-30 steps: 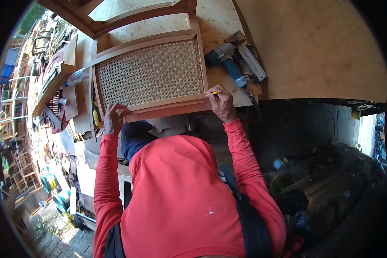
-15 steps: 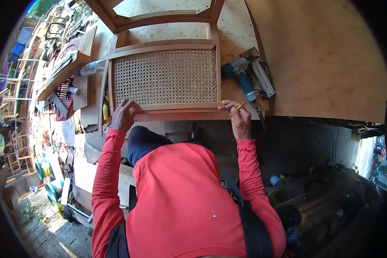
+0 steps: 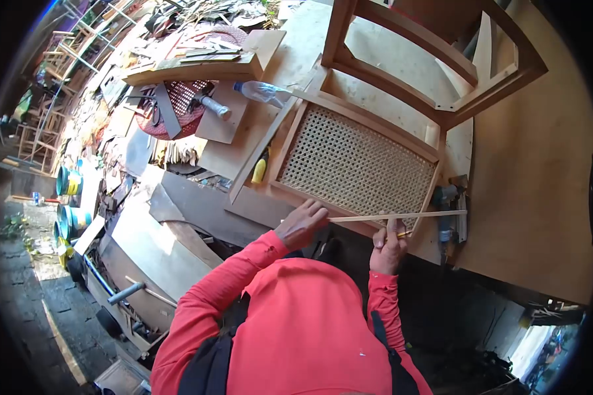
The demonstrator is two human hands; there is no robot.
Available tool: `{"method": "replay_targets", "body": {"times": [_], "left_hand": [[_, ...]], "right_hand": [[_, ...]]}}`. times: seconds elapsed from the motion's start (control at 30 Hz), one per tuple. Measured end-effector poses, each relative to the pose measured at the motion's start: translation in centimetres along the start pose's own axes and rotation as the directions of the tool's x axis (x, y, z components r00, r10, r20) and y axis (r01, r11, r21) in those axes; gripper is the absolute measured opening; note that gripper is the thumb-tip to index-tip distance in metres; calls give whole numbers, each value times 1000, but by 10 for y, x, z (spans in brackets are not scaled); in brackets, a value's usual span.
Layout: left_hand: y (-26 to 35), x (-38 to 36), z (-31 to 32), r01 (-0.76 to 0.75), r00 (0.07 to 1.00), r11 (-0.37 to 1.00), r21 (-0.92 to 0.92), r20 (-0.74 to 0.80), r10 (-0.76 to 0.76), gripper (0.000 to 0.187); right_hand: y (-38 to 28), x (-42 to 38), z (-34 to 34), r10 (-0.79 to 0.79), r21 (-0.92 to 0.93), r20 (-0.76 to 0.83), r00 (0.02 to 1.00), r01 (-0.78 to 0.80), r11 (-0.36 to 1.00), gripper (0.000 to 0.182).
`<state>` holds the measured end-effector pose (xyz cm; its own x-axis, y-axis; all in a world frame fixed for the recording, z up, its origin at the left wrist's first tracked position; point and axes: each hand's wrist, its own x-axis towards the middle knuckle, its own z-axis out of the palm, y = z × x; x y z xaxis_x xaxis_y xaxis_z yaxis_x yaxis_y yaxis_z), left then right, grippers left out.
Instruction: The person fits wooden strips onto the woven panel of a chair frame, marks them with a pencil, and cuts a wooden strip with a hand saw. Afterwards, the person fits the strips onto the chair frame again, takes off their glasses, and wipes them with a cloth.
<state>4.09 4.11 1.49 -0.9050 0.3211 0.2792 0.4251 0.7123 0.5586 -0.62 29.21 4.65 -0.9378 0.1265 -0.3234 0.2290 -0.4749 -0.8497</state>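
A thin pale wooden strip point(image 3: 435, 214) lies across the near edge of a chair frame's woven cane panel point(image 3: 362, 161). My left hand point(image 3: 303, 222) is closed round the strip's left end. My right hand point(image 3: 390, 247) is closed at the strip too, with a finger against it and a yellow pencil point(image 3: 404, 234) between its fingers. The cane panel sits inside a wooden frame point(image 3: 375, 125), and an open wooden back frame point(image 3: 402, 85) rises from its far side. Part of the strip passes behind my right fingers.
A cordless drill point(image 3: 445, 204) lies right of the frame. To its left are a yellow-handled tool point(image 3: 260, 168), a plastic bottle point(image 3: 263, 92) and a red woven basket point(image 3: 178, 112). A thick plank point(image 3: 197, 71) holds wood scraps. Large boards point(image 3: 534, 158) extend to the right.
The view has turned, so the chair frame appears tilted and farther right. The thin strip is now lifted at an angle across the panel's near edge, held between my hands.
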Motion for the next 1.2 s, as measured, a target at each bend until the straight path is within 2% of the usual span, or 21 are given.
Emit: {"method": "replay_targets", "body": {"times": [0.07, 0.1, 0.13, 0.17, 0.2, 0.27, 0.3, 0.33, 0.4, 0.53, 0.6, 0.63, 0.7, 0.8, 0.83, 0.93, 1.03, 1.13, 1.2], "left_hand": [[11, -6, -1, 0, 997, 996, -85, -80, -6, 24], [15, -8, -1, 40, 994, 980, -194, -94, -59, 24], [18, -13, -6, 76, 989, 950, -303, -99, -110, 23], [19, -16, -24, 70, 992, 952, -300, -82, -99, 23], [15, -23, -38, 137, 972, 943, -304, -140, -187, 23], [-4, -35, -67, 264, 903, 910, -321, -250, -350, 23], [-23, -42, -79, 349, 844, 908, -232, -343, -412, 26], [-46, -52, -89, 437, 776, 888, -145, -437, -454, 29], [-81, -67, -113, 594, 719, 804, 26, -465, -516, 38], [-128, -89, -111, 612, 768, 777, 145, -343, -541, 49], [-137, -88, -104, 595, 791, 789, 152, -287, -541, 52], [-138, -85, -101, 581, 798, 791, 190, -321, -510, 47], [-147, -80, -92, 626, 762, 763, 162, -333, -555, 44], [-153, -75, -94, 629, 743, 764, 140, -398, -538, 41], [-152, -75, -97, 618, 744, 775, 133, -417, -521, 40], [-154, -72, -99, 586, 789, 786, 196, -359, -498, 36], [-163, -68, -96, 609, 761, 769, 195, -415, -498, 35], [-169, -65, -100, 679, 703, 707, 199, -454, -547, 36], [-168, -67, -98, 646, 721, 739, 190, -470, -509, 37]], "right_hand": [[-8, 10, 32, -62, -40, -3, 998, 62, 997, 22], [-13, 16, 48, -93, -63, -8, 996, 92, 994, 24], [-24, 21, 62, -136, -151, 81, 987, 147, 977, 25], [-38, 25, 76, -168, -231, 168, 971, 204, 951, 26], [-47, 27, 86, -186, -306, 251, 950, 260, 916, 27], [-57, 38, 103, -300, -554, 422, 855, 506, 661, 26], [-61, 42, 108, -323, -626, 522, 790, 611, 483, 26], [-59, 44, 108, -305, -671, 587, 749, 662, 334, 24], [-40, 55, 107, -250, -681, 706, 663, 732, 21, 24], [9, 69, 93, -108, -744, 668, 737, 653, -146, 27], [27, 81, 88, -70, -732, 677, 733, 658, -178, 28], [34, 84, 88, -69, -714, 692, 719, 667, -213, 28], [45, 93, 87, -51, -701, 698, 714, 667, -252, 30], [61, 106, 85, -120, -669, 743, 659, 729, -144, 35], [61, 104, 86, -81, -724, 686, 723, 666, -180, 37], [62, 103, 87, -108, -736, 677, 728, 666, -124, 38], [60, 100, 87, -96, -745, 667, 739, 657, -116, 42], [61, 92, 87, -188, -719, 694, 695, 679, -146, 54], [62, 87, 83, -179, -739, 673, 718, 665, -112, 56]]}}
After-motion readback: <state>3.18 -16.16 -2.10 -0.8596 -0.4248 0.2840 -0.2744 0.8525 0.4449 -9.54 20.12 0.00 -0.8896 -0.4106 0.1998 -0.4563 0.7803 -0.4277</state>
